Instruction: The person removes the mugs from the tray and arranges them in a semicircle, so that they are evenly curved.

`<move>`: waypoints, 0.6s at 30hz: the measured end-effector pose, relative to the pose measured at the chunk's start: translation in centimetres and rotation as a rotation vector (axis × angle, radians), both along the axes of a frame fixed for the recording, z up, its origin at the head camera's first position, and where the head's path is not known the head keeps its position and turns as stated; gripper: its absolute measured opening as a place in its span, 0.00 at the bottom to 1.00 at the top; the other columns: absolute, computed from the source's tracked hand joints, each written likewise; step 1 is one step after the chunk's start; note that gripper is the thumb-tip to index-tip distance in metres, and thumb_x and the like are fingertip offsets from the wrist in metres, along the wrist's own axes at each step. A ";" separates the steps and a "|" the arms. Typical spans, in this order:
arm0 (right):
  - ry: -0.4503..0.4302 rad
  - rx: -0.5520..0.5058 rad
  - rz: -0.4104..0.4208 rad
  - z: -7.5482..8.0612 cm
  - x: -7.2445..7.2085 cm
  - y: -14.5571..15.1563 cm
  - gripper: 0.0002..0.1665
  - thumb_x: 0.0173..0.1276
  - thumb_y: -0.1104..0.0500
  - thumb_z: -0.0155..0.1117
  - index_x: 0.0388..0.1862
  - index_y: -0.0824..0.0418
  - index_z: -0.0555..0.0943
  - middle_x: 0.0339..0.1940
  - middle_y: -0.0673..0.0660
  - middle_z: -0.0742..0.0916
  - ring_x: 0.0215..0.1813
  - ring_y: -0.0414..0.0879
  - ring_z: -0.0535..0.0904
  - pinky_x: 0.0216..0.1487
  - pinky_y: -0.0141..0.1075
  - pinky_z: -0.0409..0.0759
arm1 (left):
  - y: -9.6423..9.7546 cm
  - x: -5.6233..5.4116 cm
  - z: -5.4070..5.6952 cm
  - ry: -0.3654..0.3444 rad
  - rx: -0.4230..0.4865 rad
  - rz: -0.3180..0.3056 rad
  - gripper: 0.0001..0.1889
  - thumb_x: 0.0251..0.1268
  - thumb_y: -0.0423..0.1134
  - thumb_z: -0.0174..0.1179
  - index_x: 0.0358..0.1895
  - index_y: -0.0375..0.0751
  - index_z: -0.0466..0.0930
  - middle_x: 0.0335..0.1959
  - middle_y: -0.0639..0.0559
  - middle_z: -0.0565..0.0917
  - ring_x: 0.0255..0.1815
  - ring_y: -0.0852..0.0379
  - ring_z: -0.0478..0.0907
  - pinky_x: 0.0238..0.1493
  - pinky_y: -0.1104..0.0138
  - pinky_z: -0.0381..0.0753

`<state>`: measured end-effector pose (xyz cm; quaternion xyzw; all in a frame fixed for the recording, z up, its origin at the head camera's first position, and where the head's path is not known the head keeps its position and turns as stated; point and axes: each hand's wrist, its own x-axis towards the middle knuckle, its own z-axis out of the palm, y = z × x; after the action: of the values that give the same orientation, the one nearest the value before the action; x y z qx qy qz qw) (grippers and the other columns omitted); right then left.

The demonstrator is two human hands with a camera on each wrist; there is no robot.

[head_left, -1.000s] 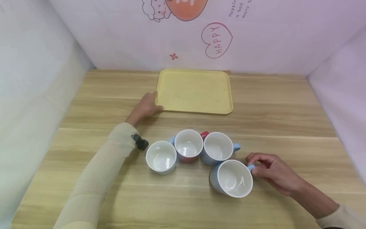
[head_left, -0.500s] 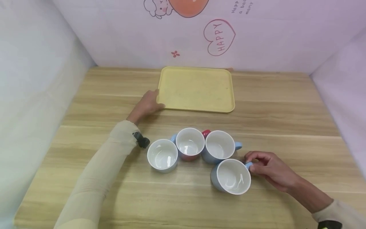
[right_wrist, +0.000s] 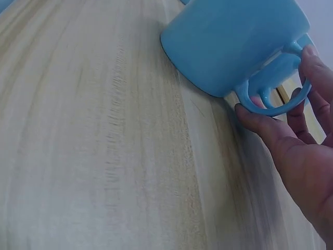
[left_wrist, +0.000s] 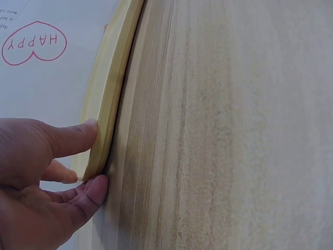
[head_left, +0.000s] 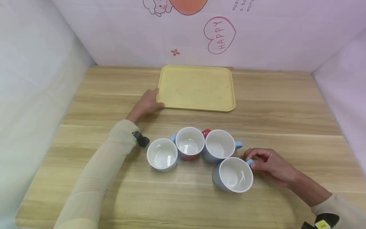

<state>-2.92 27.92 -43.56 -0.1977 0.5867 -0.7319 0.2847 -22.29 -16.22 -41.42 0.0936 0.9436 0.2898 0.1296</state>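
My left hand [head_left: 147, 101] grips the near left corner of a yellow tray [head_left: 197, 87]. In the left wrist view, the thumb and fingers lie about the tray's corner [left_wrist: 96, 156]. Between the thumb and fingers of my right hand [head_left: 271, 167] is the handle of a blue mug [head_left: 217, 181], white inside. The right wrist view shows this blue mug [right_wrist: 234, 44] close up, with fingertips on its handle loop; whether its base is fully on the table cannot be told. Just behind it stands another blue mug [head_left: 210, 156], its handle to the right.
Left of these stand a red mug [head_left: 190, 157] and a pale blue mug [head_left: 163, 169], closely grouped on the wooden table [head_left: 171, 203]. A printed cloth wall [head_left: 188, 38] rises behind the tray, and white cloth [head_left: 40, 79] bounds the left side.
The whole scene has shifted slightly as the head camera moved. My right hand still holds the mug's handle, the mug having turned a little. The left hand stays at the tray's corner.
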 end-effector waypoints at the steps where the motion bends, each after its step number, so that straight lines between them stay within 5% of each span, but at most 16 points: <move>1: 0.002 0.002 0.002 0.0 -0.1 0.0 0.18 0.71 0.76 0.55 0.48 0.59 0.84 0.52 0.50 0.83 0.55 0.40 0.78 0.51 0.34 0.79 | 0.0 0.0 0.0 0.003 0.005 0.000 0.34 0.61 0.36 0.65 0.67 0.23 0.63 0.53 0.30 0.74 0.50 0.41 0.69 0.59 0.53 0.69; 12: -0.036 -0.003 0.029 0.1 -0.4 0.2 0.18 0.72 0.75 0.55 0.51 0.59 0.84 0.54 0.51 0.83 0.56 0.41 0.79 0.50 0.36 0.81 | 0.0 0.4 0.0 -0.001 0.017 0.007 0.32 0.62 0.36 0.66 0.65 0.24 0.66 0.49 0.33 0.74 0.48 0.42 0.69 0.56 0.53 0.70; 18: -0.069 0.044 0.032 0.0 -0.5 0.8 0.17 0.76 0.73 0.50 0.57 0.66 0.80 0.57 0.58 0.84 0.57 0.45 0.80 0.53 0.40 0.81 | -0.1 0.6 -0.5 -0.030 0.038 0.014 0.22 0.63 0.37 0.66 0.56 0.30 0.71 0.41 0.39 0.73 0.43 0.44 0.69 0.47 0.57 0.70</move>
<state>-3.45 28.68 -43.55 -0.1756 0.5892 -0.7205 0.3206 -21.72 -16.36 -41.93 0.0850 0.9366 0.3099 0.1397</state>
